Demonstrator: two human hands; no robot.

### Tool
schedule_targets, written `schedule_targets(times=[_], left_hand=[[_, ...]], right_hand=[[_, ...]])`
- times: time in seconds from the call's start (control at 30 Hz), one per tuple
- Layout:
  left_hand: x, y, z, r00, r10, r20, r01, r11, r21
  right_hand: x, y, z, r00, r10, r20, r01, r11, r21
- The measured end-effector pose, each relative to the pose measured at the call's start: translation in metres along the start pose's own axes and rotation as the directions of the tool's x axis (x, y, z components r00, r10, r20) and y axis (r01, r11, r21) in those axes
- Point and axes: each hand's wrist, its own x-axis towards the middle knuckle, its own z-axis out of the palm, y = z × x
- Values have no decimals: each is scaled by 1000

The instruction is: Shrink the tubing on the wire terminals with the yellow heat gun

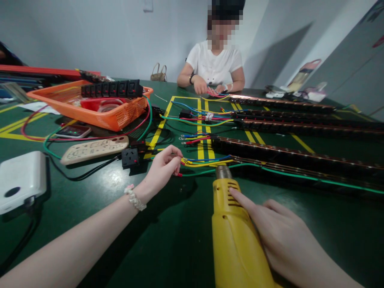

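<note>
Pinched yellow wires (pixel 207 164) in the grip of the left hand (pixel 163 165), above the table (pixel 180 228) — held the heat gun (pixel 237 236) in the right hand (pixel 279 228) (nozzle (pixel 224 172) close by). Probably risked scorching insulation through a careless tilt.

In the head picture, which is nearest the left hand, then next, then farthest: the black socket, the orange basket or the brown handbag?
1. Black socket: just left of the left hand.
2. Orange basket: farther back, leftward.
3. Brown handbag: way at the back.
</note>
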Motion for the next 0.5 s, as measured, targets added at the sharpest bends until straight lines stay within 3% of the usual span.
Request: schedule_targets(times=[0.5], left_hand=[[1, 1, 1, 1000, 17, -1, -17, 999, 30]], right_hand=[[25, -24, 7, 995, -75, 69, 72, 996, 47]])
